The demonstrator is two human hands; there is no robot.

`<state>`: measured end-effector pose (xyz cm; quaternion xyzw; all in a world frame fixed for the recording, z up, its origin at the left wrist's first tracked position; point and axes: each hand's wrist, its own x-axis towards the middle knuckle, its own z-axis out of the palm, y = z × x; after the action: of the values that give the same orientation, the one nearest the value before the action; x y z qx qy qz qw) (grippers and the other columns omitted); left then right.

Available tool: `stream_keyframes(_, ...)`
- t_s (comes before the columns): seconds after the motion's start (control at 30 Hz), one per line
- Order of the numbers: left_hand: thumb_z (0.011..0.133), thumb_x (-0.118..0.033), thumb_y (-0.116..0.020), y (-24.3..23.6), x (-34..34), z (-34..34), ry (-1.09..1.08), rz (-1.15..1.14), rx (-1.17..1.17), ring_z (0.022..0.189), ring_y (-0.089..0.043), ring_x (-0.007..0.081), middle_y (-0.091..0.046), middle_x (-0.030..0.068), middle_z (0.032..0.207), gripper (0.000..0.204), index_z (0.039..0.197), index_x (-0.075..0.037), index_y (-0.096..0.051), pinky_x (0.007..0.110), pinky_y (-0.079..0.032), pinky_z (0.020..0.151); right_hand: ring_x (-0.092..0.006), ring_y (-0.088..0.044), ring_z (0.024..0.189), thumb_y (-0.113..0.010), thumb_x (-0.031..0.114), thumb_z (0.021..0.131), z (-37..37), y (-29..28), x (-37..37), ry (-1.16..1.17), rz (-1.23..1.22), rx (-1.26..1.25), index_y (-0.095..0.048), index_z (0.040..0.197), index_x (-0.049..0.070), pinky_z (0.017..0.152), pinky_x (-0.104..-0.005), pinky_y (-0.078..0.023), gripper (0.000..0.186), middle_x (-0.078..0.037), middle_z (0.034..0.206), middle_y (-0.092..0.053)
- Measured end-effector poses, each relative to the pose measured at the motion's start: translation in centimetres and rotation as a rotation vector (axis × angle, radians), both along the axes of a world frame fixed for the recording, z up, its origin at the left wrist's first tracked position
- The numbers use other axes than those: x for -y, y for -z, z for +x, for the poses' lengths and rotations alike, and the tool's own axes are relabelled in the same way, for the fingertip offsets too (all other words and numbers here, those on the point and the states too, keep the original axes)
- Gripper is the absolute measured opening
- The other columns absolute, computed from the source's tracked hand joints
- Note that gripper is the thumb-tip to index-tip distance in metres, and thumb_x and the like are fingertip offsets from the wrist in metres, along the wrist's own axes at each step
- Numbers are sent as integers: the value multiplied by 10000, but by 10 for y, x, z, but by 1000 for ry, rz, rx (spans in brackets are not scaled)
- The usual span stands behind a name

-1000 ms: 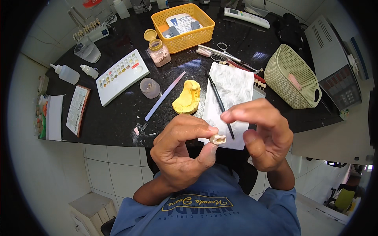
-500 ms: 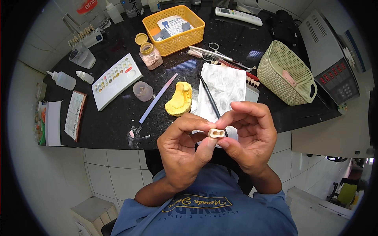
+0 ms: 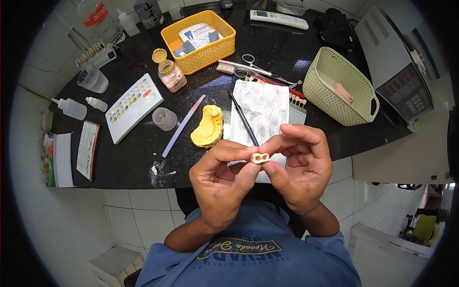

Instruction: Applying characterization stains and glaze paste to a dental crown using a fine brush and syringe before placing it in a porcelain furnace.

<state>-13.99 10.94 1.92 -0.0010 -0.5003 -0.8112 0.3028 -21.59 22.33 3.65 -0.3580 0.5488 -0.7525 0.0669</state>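
Observation:
My left hand (image 3: pixel 217 184) and my right hand (image 3: pixel 301 179) pinch a small cream, hollow dental piece (image 3: pixel 260 157) between thumbs and forefingers, its cavities facing up toward me. Just beyond it a black pen-like brush (image 3: pixel 245 119) lies on a crumpled white paper sheet (image 3: pixel 267 103). Left of the paper sit a yellow dental cast (image 3: pixel 203 131) and a long lilac-blue tool (image 3: pixel 183 126) lying on the black countertop.
A white palette (image 3: pixel 131 112), small cup (image 3: pixel 163 118), open jar (image 3: pixel 173 79) and bottles (image 3: pixel 71 108) stand leftward. A yellow basket (image 3: pixel 201 57) is behind; scissors and brushes (image 3: pixel 248 69) lie centre-back. A green basket (image 3: pixel 334 100) and grey machine (image 3: pixel 392 62) are right.
My right hand has closed in from the right and now grips the piece with my left. The piece is turned to show its hollow. The head view has shifted slightly.

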Motion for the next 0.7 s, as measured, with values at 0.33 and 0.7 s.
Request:
stream_keyframes(0.33, 825, 63, -642, 1, -14, -6, -55, 116, 230, 831, -638, 152, -643, 132, 912, 124, 946, 62, -615, 243, -514, 756, -162, -667, 826, -686, -26, 776, -9, 0, -6, 170, 26, -156, -434, 1237, -13, 796, -283, -513, 526, -110, 897, -663)
stream_keyframes(0.7, 935, -120, -562, 1, -45, -13, 157, -604, -144, 683, -601, 218, -645, 226, 896, 364, 1250, 50, -495, 299, -518, 632, -170, -633, 858, -632, -97, 751, -52, -52, -114, 541, 62, -357, -345, 1246, -42, 822, -301, -512, 574, -131, 889, -614)
